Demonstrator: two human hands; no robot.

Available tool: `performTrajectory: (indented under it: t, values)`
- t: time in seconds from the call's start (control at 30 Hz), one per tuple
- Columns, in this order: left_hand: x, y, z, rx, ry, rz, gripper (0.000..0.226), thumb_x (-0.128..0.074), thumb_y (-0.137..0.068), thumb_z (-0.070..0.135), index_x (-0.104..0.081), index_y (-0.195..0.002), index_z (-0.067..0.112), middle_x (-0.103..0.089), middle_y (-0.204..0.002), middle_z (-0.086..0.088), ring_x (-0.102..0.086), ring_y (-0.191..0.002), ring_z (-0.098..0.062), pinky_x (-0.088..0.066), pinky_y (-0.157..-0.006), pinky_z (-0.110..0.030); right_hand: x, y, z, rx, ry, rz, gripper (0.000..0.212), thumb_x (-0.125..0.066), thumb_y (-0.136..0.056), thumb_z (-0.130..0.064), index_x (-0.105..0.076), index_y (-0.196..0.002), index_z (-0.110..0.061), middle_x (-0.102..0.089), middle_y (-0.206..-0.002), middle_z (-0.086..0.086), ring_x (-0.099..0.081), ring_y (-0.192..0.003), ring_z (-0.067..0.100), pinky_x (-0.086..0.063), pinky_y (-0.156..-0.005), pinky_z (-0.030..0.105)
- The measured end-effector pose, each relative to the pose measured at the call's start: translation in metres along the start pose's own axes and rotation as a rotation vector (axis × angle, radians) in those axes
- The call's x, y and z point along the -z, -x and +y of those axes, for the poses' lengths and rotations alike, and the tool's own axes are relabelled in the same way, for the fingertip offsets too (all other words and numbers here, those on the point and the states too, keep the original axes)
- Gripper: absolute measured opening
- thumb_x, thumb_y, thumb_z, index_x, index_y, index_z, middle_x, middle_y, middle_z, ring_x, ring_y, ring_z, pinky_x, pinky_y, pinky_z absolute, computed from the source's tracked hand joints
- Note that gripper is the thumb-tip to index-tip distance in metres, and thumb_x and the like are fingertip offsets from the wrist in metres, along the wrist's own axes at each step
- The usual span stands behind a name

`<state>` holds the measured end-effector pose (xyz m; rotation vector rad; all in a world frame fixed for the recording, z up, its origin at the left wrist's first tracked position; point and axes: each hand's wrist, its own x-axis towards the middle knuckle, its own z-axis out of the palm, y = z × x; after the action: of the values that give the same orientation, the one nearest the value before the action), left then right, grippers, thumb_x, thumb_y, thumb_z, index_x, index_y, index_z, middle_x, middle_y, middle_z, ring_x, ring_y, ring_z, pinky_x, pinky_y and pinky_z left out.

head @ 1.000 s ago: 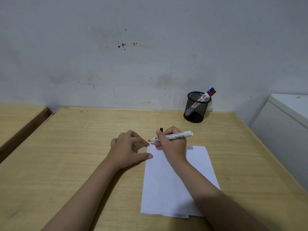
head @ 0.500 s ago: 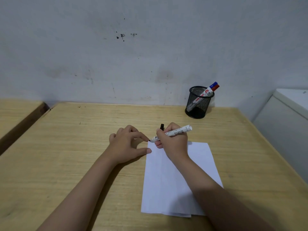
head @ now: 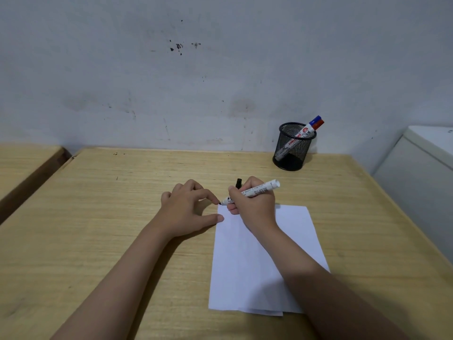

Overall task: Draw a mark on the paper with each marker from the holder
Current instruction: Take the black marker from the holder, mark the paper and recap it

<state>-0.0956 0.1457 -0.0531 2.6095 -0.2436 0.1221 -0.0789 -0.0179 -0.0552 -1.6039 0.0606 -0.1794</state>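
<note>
1. I noted a pale wooden table with a fine straight grain filling the lower frame; behind it stood a grey plaster wall, scuffed and flecked with dark spots.
2. A rectangular white sheet of paper lay flat right of centre, smooth, with a second sheet's edge peeking out at its bottom corner.
3. The right hand was clenched around a white cylindrical marker, black nib pointing left at the paper's top left corner. A small black cap stuck up behind its knuckles.
4. The left hand rested on the wood just left of the paper, loosely curled, holding nothing; its thumb tip touched the paper's left edge and its forefinger reached toward the nib.
5. In the upper right stood a round black wire-mesh holder near the wall, with two markers leaning in it, one capped blue, one red.
6. Against half a second before, the nib sat lower, at the paper's corner; the left hand kept its place. The holder's contents were unchanged.
</note>
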Motion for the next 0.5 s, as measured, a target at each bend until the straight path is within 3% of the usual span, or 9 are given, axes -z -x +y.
performTrajectory:
  t: [0.33,0.5]
  values:
    - [-0.0006,-0.0005,-0.0009,-0.016,-0.031,0.009,0.049,-0.053,-0.054,0.074,-0.058,-0.096,0.05,-0.044,-0.1,0.017,-0.04,-0.097,-0.006,-0.019,-0.083,-0.032,0.0005,-0.0023,-0.0038,-0.082,-0.033,-0.044,0.028,-0.059,-0.072,0.006,-0.037,-0.061,-0.009,-0.049,-0.053,0.014,-0.053,-0.036,0.02,-0.043,-0.044,0.028]
    - [-0.0008,-0.0008,-0.0021,-0.017,-0.047,0.008,0.047,-0.055,-0.057,0.073,-0.058,-0.098,0.049,-0.045,-0.102,0.016,-0.041,-0.099,-0.008,-0.019,-0.085,-0.033,0.0028,0.0005,-0.0057,-0.058,-0.102,0.03,0.028,-0.064,-0.076,0.001,-0.042,-0.061,-0.008,-0.057,-0.05,0.012,-0.058,-0.039,0.02,-0.048,-0.042,0.028]
